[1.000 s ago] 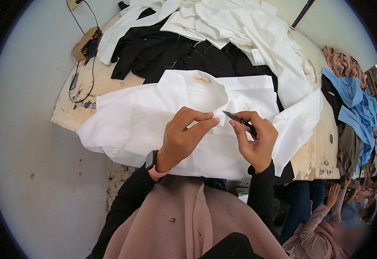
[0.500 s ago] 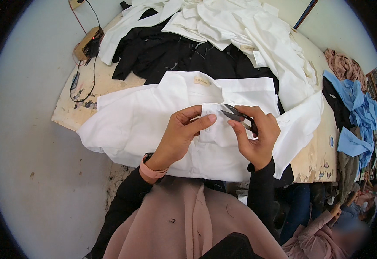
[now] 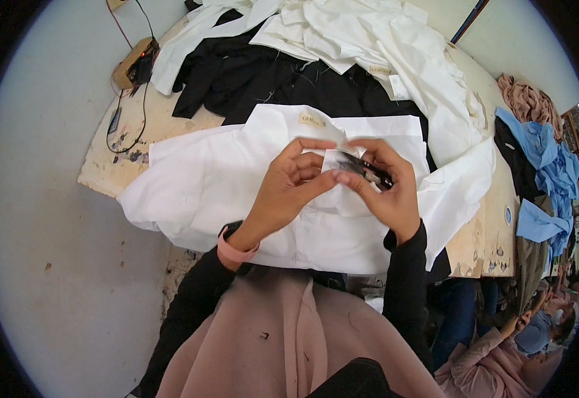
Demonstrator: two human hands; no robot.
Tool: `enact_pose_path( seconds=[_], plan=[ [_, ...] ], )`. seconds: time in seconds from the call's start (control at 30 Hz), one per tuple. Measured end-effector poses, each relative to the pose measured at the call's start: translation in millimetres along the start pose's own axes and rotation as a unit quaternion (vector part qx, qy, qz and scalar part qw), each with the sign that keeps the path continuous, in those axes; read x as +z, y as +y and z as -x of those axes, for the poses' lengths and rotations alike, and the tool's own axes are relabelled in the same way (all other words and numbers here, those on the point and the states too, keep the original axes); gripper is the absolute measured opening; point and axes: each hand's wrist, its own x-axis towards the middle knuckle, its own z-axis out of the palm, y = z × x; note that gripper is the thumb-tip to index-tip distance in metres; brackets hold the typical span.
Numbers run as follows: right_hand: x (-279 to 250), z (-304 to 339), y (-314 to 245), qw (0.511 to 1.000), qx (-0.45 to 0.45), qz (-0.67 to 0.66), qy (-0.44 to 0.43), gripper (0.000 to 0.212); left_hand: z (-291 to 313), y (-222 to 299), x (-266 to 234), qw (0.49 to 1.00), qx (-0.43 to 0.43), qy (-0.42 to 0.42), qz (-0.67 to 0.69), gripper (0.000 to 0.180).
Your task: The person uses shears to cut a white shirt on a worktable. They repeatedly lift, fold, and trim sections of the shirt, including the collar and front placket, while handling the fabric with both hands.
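A white shirt (image 3: 236,179) lies spread over the table's near edge, its collar toward the far side. My left hand (image 3: 294,178) pinches a raised part of the shirt's front between thumb and fingers. Close against it, my right hand (image 3: 389,189) is closed round dark thread snips (image 3: 372,174). The snips' blades lie over the pinched cloth between both hands and are smeared by motion. Whether the blades touch the fabric I cannot tell.
Black garments (image 3: 256,79) and a heap of white garments (image 3: 362,33) cover the far part of the wooden table (image 3: 103,169). A power box (image 3: 137,63) with cables stands at the left. Blue garments (image 3: 545,156) hang at the right, where other people (image 3: 495,358) sit.
Both hands have come closer together and moved slightly up, away from me. The snips have shifted left over the pinched cloth, and the buttons seen before are now covered.
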Motion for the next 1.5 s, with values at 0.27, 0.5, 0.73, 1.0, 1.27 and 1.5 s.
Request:
enact_pose_path(
  seconds=[0.27, 0.5, 0.73, 1.0, 1.27, 1.5],
  plan=[
    [-32, -25, 55, 0.977, 0.082, 0.184, 0.072, 0.011, -53, 6, -87, 0.795, 0.120, 0.102, -0.586, 0.030],
    [4, -13, 76, 0.928, 0.047, 0.367, 0.053, 0.039, -91, -1, -108, 0.620, 0.249, -0.092, -0.738, 0.026],
    [14, 2, 69, 0.970, 0.052, 0.222, 0.085, 0.032, -63, 60, -129, 0.717, 0.155, -0.121, -0.669, 0.025],
    [58, 23, 53, 0.992, 0.116, -0.041, -0.030, 0.021, -20, 50, -142, 0.749, 0.012, -0.024, -0.662, 0.044],
    [82, 29, 32, 0.969, 0.203, -0.141, -0.026, 0.028, -13, 51, -135, 0.913, 0.048, 0.017, -0.405, 0.034],
    [84, -2, 13, 0.982, 0.120, -0.141, -0.036, 0.025, -5, 58, -116, 0.874, 0.102, 0.012, -0.475, 0.029]
  ],
)
